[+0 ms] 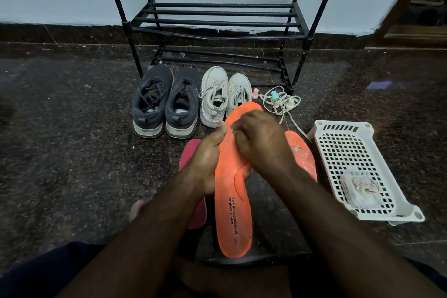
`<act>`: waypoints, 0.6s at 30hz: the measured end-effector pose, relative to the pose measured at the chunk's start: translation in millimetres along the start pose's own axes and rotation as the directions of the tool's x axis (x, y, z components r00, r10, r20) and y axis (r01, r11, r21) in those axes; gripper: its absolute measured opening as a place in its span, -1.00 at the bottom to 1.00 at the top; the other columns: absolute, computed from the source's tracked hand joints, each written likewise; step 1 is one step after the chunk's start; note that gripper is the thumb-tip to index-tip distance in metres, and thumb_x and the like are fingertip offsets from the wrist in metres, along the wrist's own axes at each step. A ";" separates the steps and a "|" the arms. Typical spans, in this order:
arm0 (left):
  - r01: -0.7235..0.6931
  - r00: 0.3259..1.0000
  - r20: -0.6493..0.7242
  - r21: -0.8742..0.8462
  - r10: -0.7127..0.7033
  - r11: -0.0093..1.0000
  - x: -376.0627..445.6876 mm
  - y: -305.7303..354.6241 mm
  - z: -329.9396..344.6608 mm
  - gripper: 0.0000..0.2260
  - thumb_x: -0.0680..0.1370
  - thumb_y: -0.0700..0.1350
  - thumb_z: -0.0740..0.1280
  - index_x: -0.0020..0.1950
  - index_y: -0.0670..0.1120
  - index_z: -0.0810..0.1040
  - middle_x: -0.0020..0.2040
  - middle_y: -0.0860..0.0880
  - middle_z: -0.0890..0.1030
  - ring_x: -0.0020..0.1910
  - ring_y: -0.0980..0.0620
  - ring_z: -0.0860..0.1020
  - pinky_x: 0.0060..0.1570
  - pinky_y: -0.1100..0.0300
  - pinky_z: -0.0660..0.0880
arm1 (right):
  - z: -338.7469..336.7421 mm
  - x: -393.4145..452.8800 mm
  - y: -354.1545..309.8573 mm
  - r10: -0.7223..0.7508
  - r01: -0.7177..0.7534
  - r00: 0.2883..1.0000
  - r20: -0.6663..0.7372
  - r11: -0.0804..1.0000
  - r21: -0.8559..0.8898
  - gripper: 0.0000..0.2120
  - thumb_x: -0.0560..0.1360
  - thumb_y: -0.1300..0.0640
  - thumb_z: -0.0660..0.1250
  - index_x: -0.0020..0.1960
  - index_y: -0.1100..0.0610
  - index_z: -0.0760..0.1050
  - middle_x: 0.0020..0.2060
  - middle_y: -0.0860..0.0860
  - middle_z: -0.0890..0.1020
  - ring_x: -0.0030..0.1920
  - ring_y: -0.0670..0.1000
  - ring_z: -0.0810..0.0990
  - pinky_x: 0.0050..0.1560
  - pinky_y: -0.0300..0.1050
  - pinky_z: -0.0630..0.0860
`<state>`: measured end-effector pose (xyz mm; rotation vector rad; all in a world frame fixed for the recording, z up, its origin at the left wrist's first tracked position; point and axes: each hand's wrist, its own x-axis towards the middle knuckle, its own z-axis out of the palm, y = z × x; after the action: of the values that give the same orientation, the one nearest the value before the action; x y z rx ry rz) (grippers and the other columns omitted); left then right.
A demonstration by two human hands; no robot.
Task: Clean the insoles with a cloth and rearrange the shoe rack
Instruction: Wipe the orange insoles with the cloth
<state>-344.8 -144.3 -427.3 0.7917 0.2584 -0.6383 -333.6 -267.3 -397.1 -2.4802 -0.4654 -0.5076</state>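
Holding the orange insole (232,189) upright at centre, you have your left hand (208,159) wrapped round its edge, thumb on the face, while your right hand (261,145) lies over the upper part with fingers (238,128) curled, pinching or picking at the surface; no cloth shows in that hand, so whether wiping has begun cannot be told. Judging by the layout, the job looks early: a second orange insole (302,152) at 3 o'clock of your hands lies on the floor with pale specks on it, and a red insole (191,155) lies at 9 o'clock, partly under your left arm. A crumpled cloth (361,189) sits in the white basket (343,133) at 4 o'clock, seemingly unused. Both pairs, the dark shoes (164,104) and white shoes (225,97), stand at 12 o'clock on the floor, and the rack (217,19) behind them holds nothing on its visible shelves, so rearranging is all ahead. Loose laces (280,104) and small caps at 1 o'clock lie before the rack's right leg and could snag.
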 end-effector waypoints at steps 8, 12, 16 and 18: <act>0.002 1.000 0.024 -0.007 -0.002 1.000 -8.1 5.1 6.3 -0.36 0.64 0.32 0.00 0.37 -0.15 0.52 0.20 -0.23 0.58 -0.01 -0.22 0.59 -0.30 0.09 0.61 | -27.9 14.0 16.0 0.307 -0.278 0.949 -0.077 0.923 0.266 -0.85 0.42 0.22 0.40 -0.06 0.05 0.66 -0.11 -0.07 0.67 -0.07 -0.09 0.63 0.09 -0.13 0.55; -0.019 1.000 -0.004 0.013 0.019 1.000 -6.8 5.0 6.3 -0.37 0.64 0.32 -0.06 0.34 -0.13 0.50 0.00 -0.17 0.64 -0.14 -0.12 0.61 -0.22 0.11 0.57 | -21.3 7.5 6.9 0.235 -0.235 0.972 0.012 0.970 0.055 -0.82 0.43 0.26 0.36 -0.01 0.12 0.67 -0.06 0.04 0.66 0.00 0.02 0.61 0.10 -0.20 0.45; -0.037 0.999 0.004 -0.062 0.037 0.997 1.0 3.1 -8.3 -0.31 0.58 0.39 0.03 0.25 -0.14 0.63 0.15 -0.19 0.62 0.06 -0.17 0.55 0.06 -0.08 0.43 | -12.2 3.2 -5.4 0.263 -0.266 0.945 0.192 0.964 -0.009 -0.78 0.42 0.23 0.32 -0.02 0.06 0.67 -0.06 0.03 0.68 -0.04 0.06 0.64 0.07 -0.05 0.53; -0.026 0.999 0.039 -0.070 0.029 0.997 3.7 3.3 -10.7 -0.29 0.57 0.39 0.03 0.21 -0.15 0.67 0.14 -0.20 0.62 0.06 -0.17 0.56 0.07 -0.08 0.44 | -13.8 3.8 -3.5 0.301 -0.314 0.917 0.262 0.949 0.009 -0.82 0.41 0.20 0.34 -0.06 0.03 0.66 -0.14 -0.01 0.70 -0.13 0.04 0.66 -0.01 -0.03 0.58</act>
<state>-339.6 -136.4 -434.3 0.7144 0.2314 -0.6153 -335.3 -271.7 -383.2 -2.5159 -0.1739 -0.0445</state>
